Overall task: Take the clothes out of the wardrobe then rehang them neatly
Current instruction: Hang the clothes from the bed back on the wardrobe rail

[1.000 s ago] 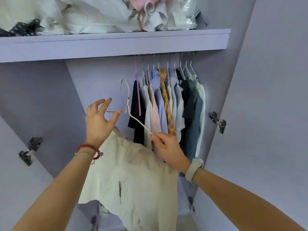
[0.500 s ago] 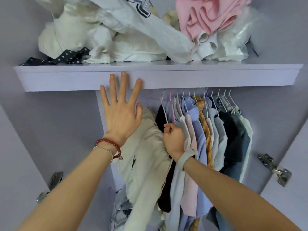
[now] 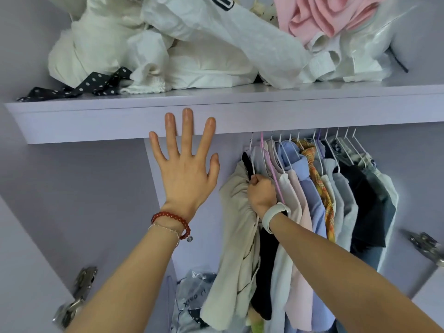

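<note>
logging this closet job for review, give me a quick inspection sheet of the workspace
surface: lilac shelf above the hanging row, piled with bundles.
job's things: beige garment at the left end of the hanging clothes; whether its hook is on the rail cannot be seen.
clutter: white bundles, pink cloth, polka-dot strap on the shelf; plastic bag below.
grips: left hand spread flat, fingertips on the shelf edge; right hand curled on the beige garment's top.
cables: nothing seen.
surroundings: door hinges on both sides.
</note>
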